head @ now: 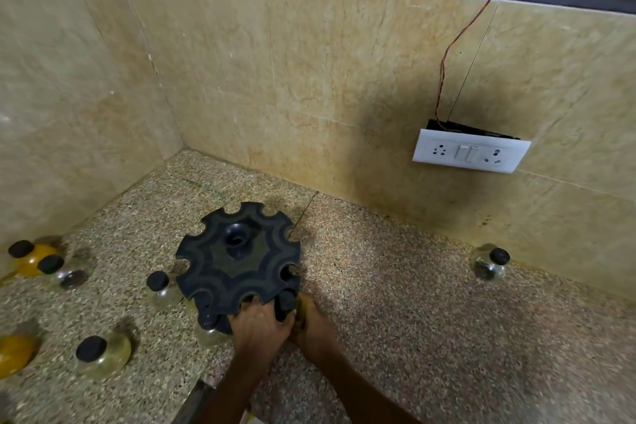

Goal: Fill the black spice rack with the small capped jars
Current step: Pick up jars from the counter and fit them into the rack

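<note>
The black spice rack [237, 258], a round disc with notches around its rim, stands on the speckled counter. At its near edge both hands meet around a small capped jar [285, 303]. My right hand [315, 325] grips the jar's glass body from the right. My left hand [258, 325] curls its fingers under the rack's front rim, right beside the jar's black cap. Another jar [208, 323] sits under the rim to the left of my hands. Loose jars lie around: one [158, 287] beside the rack, one [99, 353] at the near left, one [490, 262] at the far right.
At the left edge lie a yellow-filled jar [25, 256], a clear jar [62, 272] and another yellow one [13, 353]. Marble walls close the counter at the back and left. A white switch plate [469, 153] with a loose wire hangs on the back wall.
</note>
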